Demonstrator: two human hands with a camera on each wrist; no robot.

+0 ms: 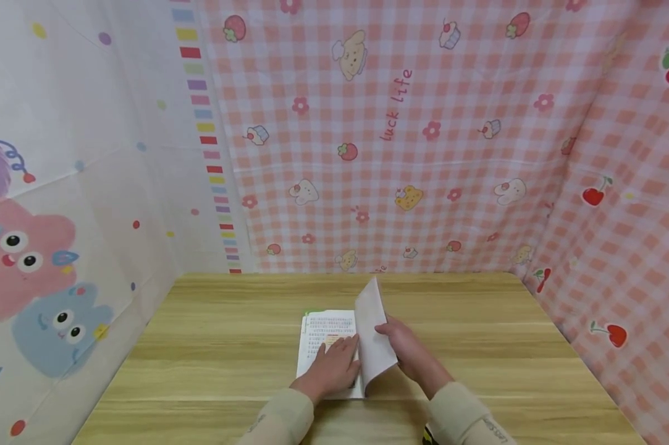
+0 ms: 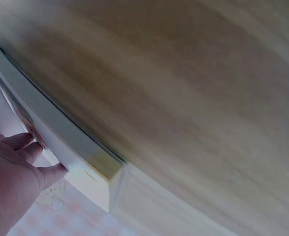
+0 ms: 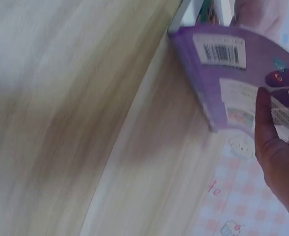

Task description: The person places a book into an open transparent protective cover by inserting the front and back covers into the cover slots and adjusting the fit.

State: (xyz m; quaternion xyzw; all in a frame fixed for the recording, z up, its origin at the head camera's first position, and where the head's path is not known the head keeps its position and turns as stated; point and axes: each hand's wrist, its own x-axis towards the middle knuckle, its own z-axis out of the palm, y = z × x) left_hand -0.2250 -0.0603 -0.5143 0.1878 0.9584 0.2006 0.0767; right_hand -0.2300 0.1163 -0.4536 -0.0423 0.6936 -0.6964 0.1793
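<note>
A book [image 1: 328,321] lies spread on the wooden table, its left page printed with lines of text and a small coloured box. On that page rests my left hand [image 1: 334,368], palm down with fingers extended near the spine; the left wrist view shows its fingertips against the thick page block [image 2: 80,147]. My right hand [image 1: 409,349] holds the raised right side of the book, thumb on the white inner face [image 1: 374,337] and fingers behind. In the right wrist view the outer side is a purple cover [image 3: 257,64] with a barcode, and one finger lies along it.
The wooden table [image 1: 217,352] extends around the book. Patterned cloths hang behind it and at both sides, including a pink checked cloth [image 1: 390,235]. A small black and yellow item [image 1: 429,436] shows partly at the bottom edge by the right sleeve.
</note>
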